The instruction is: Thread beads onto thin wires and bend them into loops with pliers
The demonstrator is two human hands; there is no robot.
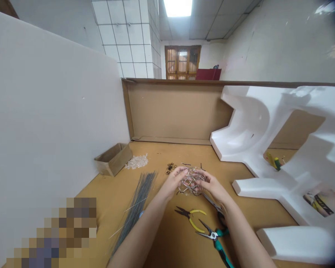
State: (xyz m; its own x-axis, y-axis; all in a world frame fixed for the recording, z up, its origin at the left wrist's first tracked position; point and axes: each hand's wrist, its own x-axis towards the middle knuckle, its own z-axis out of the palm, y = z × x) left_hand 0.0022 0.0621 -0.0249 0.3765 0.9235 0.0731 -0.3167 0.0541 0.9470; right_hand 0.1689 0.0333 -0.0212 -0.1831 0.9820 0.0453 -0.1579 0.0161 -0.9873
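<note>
Wire ball, an openwork globe of silvery looped strands, sits at lower centre of the frame, held up between both hands. The left hand and right hand are closed around it from either side, fingers curled over the wires and fingertips almost meeting on top: a firm two-handed hold.

Just below the hands, on the tan tabletop, lie yellow-handled pliers with their jaws parted. Teal-handled pliers rest beside them, nearer the bottom edge, and a further dark tool is partly hidden by the right forearm. Just beyond the ball, small black rings form a loose heap, with a few short dark wire snippets nearby.

Further left, a bundle of long thin wires fans across the table beside the left forearm. Past it are a pile of small clear rings and an open cardboard box, the box against the white partition filling the left of the frame.

On the right sprawls a white foam moulding, with a yellow-and-green tool lying in one of its gaps. At upper centre stands a cardboard panel — beyond it, a wooden glazed door and a red object.
</note>
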